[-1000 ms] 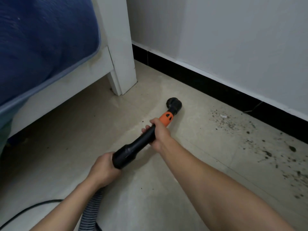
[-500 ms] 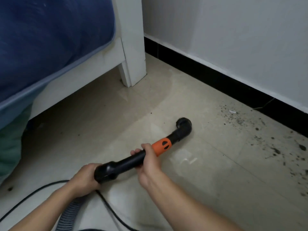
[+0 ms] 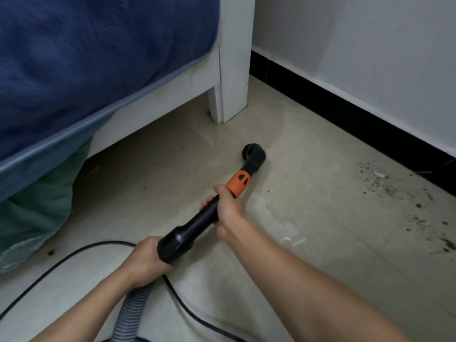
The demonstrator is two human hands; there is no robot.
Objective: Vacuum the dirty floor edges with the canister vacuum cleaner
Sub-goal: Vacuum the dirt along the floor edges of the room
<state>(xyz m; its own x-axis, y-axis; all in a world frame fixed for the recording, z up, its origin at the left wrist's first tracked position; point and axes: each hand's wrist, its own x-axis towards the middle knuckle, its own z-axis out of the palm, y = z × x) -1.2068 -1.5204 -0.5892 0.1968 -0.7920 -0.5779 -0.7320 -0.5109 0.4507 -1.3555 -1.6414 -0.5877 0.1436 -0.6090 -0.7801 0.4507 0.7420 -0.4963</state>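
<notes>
Left hand and right hand grip the wand over beige floor, dirt near black skirting.

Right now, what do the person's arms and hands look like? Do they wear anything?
Both arms are bare: no sleeve shows on the left forearm or the right forearm up to the picture's edge. The left hand and the right hand wear no gloves. I see no watch, bracelet or ring, though the hands show only partly.

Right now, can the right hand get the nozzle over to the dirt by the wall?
Probably yes. The right hand grips the wand, and only bare floor lies between the nozzle and the dirt.
</notes>
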